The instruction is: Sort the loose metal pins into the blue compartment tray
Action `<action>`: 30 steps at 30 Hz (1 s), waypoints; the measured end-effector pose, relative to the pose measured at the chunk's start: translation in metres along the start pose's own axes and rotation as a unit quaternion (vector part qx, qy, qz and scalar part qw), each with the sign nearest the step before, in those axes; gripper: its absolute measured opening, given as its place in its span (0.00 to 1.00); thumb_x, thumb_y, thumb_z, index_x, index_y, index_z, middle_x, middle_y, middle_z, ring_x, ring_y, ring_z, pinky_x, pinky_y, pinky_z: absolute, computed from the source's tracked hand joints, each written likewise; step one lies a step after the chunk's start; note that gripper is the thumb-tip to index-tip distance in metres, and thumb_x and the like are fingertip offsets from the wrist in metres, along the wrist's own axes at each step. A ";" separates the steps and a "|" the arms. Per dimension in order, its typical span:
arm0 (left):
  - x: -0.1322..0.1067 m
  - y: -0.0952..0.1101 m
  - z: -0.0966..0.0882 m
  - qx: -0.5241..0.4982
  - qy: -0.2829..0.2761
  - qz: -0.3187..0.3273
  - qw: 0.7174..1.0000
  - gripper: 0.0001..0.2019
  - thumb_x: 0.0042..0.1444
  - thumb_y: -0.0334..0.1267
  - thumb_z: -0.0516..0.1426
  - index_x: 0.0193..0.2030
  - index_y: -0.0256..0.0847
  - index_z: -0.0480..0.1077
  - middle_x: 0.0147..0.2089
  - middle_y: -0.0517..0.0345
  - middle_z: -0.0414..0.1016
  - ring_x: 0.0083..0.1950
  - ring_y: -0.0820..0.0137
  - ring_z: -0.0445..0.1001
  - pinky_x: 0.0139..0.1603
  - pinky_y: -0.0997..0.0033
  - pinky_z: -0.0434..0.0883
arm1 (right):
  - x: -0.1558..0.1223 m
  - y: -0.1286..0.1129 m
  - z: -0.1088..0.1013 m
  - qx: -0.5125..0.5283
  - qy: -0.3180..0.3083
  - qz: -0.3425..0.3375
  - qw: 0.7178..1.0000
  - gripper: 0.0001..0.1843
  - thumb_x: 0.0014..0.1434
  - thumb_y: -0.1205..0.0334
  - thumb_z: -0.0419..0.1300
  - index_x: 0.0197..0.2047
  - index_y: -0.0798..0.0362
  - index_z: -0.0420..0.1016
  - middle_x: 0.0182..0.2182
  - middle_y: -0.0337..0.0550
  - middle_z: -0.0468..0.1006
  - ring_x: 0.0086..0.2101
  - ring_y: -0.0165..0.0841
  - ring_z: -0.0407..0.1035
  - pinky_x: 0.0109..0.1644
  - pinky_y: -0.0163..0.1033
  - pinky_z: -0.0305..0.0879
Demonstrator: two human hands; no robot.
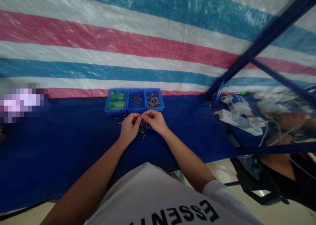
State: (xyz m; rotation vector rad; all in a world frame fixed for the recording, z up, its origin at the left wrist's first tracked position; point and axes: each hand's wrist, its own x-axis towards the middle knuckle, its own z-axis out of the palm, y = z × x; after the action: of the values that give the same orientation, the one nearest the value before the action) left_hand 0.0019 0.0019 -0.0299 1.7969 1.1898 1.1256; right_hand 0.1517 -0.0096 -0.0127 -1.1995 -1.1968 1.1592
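My left hand (130,127) and my right hand (156,120) meet fingertip to fingertip just in front of the blue bins. Thumb and forefinger are pinched on each hand, and whatever lies between them is too small to make out. Beneath and around the hands, several thin metal pins (142,129) are scattered on the table. The left blue bin (116,112) holds green pieces (116,100). Dark thin pins (136,100) lie loosely in the middle bin (136,110). A denser heap of short silvery pins (153,100) fills the right bin (158,109).
The blue table (74,136) runs along a striped tarp (148,44). At right, a blue metal frame (234,67) stands before a white power strip (239,122) with cables. Another person's arm (280,164) shows at far right. A pixelated patch (22,101) covers something at left.
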 end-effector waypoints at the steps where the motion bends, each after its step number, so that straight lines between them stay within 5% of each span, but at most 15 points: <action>1: 0.000 0.000 0.000 0.004 -0.003 0.003 1.000 0.11 0.60 0.45 0.53 0.39 0.41 0.72 0.32 0.58 0.75 0.30 0.71 0.72 0.33 0.71 0.68 | 0.000 0.000 0.000 0.008 0.000 0.002 1.000 0.15 0.49 0.50 0.68 0.31 0.54 0.75 0.24 0.38 0.77 0.22 0.26 0.68 0.27 0.32 0.67; 18: 0.000 0.008 -0.005 0.043 -0.013 0.007 0.999 0.17 0.64 0.45 0.47 0.28 0.41 0.69 0.24 0.60 0.71 0.25 0.72 0.67 0.31 0.72 0.64 | 0.000 0.001 0.000 0.073 -0.008 0.016 0.997 0.18 0.45 0.50 0.70 0.33 0.54 0.78 0.25 0.38 0.79 0.23 0.27 0.70 0.30 0.34 0.71; 22: -0.001 0.008 -0.005 0.026 0.023 -0.012 0.999 0.21 0.65 0.48 0.44 0.29 0.41 0.70 0.22 0.61 0.69 0.25 0.72 0.68 0.30 0.72 0.63 | 0.004 0.006 0.001 0.126 -0.004 0.048 0.991 0.19 0.43 0.50 0.71 0.33 0.55 0.78 0.25 0.38 0.78 0.23 0.27 0.70 0.29 0.34 0.71; 30: 0.000 0.007 -0.005 0.012 0.053 -0.033 0.998 0.21 0.66 0.47 0.44 0.29 0.41 0.69 0.20 0.62 0.67 0.23 0.73 0.66 0.29 0.72 0.62 | 0.015 0.009 0.009 0.124 0.002 0.005 0.992 0.36 0.45 0.52 0.71 0.57 0.47 0.68 0.48 0.44 0.79 0.33 0.30 0.76 0.34 0.36 0.75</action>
State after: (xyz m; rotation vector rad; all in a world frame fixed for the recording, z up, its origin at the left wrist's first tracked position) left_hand -0.0002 -0.0003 -0.0221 1.7218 1.3206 1.1853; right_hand 0.1435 0.0064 -0.0207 -1.0188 -1.0112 1.2723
